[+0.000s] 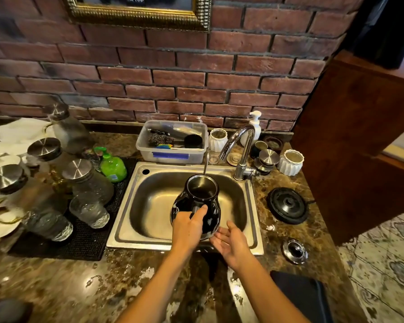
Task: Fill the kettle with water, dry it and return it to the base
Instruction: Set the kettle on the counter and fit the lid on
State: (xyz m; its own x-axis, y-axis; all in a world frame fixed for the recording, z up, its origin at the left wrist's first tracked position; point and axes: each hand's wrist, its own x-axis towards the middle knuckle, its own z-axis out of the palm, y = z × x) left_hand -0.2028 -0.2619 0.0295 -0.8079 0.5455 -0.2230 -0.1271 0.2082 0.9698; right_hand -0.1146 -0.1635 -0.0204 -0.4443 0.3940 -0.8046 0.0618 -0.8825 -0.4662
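A black kettle (202,194) with white markings hangs over the steel sink (154,231), its lid off and its mouth open upward. A thin stream of water (205,163) runs from the chrome tap (239,145) down to the kettle's rim. My left hand (188,227) grips the kettle's handle on the near side. My right hand (230,243) is open, palm up, beside and just under the kettle's lower right; whether it touches is unclear. The round black kettle base (288,205) sits on the counter to the right of the sink. A dark cloth (299,292) lies at the counter's near right.
A clear tub (173,156) of utensils stands behind the sink. Several glass jars with steel lids (79,169) and a green soap bottle (113,167) crowd the left on a black mat. White ribbed cups (289,162), a pump bottle and a shiny lid (295,250) sit to the right.
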